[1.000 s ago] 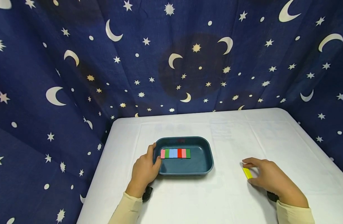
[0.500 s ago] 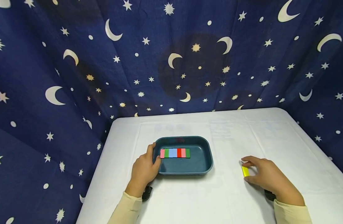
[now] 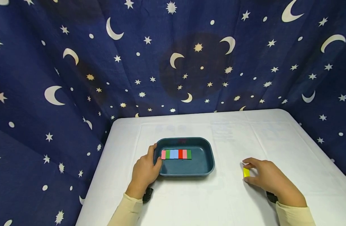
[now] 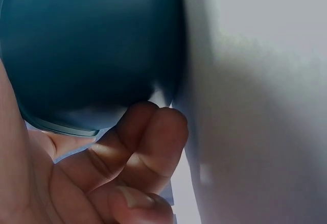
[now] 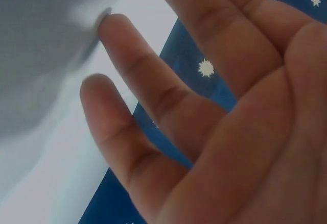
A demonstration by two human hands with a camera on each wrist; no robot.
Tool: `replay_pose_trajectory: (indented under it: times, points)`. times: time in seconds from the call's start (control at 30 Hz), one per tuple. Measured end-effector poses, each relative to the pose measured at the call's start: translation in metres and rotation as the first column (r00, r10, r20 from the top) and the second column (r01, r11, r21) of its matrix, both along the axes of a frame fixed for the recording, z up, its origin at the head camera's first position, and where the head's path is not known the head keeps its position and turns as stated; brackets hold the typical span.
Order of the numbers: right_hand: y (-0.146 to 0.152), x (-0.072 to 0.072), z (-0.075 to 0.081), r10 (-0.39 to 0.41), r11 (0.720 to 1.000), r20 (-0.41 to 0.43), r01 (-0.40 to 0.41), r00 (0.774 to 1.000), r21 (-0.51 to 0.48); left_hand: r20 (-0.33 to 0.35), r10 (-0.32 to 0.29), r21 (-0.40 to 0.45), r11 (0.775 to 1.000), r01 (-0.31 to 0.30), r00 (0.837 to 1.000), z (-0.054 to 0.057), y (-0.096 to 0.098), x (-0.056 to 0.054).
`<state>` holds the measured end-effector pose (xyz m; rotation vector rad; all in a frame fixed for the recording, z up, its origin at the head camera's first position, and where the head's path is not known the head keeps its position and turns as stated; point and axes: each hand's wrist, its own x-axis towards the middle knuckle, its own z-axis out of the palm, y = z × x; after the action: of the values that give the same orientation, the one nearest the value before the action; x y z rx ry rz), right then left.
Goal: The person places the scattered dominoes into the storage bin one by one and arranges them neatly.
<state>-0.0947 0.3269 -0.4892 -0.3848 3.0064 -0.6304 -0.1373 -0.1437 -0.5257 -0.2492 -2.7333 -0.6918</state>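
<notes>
A dark teal tray [image 3: 187, 171] stands on the table, and my left hand [image 3: 145, 171] grips its left end, thumb over the rim. In the left wrist view, curled fingers [image 4: 153, 142] lie against the tray's outer wall [image 4: 92, 45]. Inside the tray is a straight row of small flat tiles [image 3: 176, 154] in pink, green, light blue and red. Off to the right, my right hand [image 3: 264, 175] pinches a yellow tile [image 3: 246, 172] by its two ends, between thumb and forefinger, close over the tablecloth. The right wrist view shows other fingers [image 5: 148, 76] spread, with the tile out of sight.
A white cloth covers the table [image 3: 218, 201]. Behind it and along both sides hangs a dark blue curtain [image 3: 150, 62] with moons and stars. Bare cloth lies between the tray and the right hand.
My right hand has shifted slightly left with the yellow tile, which has turned from a slant to nearly straight up and down in the head view. My left hand and the tray stay put.
</notes>
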Motion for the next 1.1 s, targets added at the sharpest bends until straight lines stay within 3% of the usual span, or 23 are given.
replay_pose_trajectory:
  times: [0.3,0.53,0.63,0.83,1.1]
  points:
    - [-0.006,-0.010,0.009,-0.005,0.999,0.086,0.002,0.996,0.034,0.005,-0.006,0.001,1.000,0.006,1.000,0.001,-0.001,0.000]
    - [-0.013,-0.024,0.029,0.032,0.999,0.182,-0.039,0.983,0.035,0.005,0.002,0.003,1.000,-0.002,1.000,0.001,0.001,-0.001]
    - [-0.019,-0.031,0.036,0.054,0.998,0.186,-0.060,0.981,0.030,0.006,-0.002,0.003,1.000,0.002,1.000,0.001,0.000,-0.001]
    - [-0.045,-0.044,0.043,0.114,0.993,0.005,-0.114,0.993,0.004,0.014,-0.010,-0.001,1.000,0.010,1.000,0.002,-0.001,-0.001]
    - [-0.083,-0.058,0.052,0.106,0.993,-0.226,-0.116,0.968,-0.031,0.009,-0.003,-0.007,1.000,0.003,1.000,0.002,-0.002,-0.001]
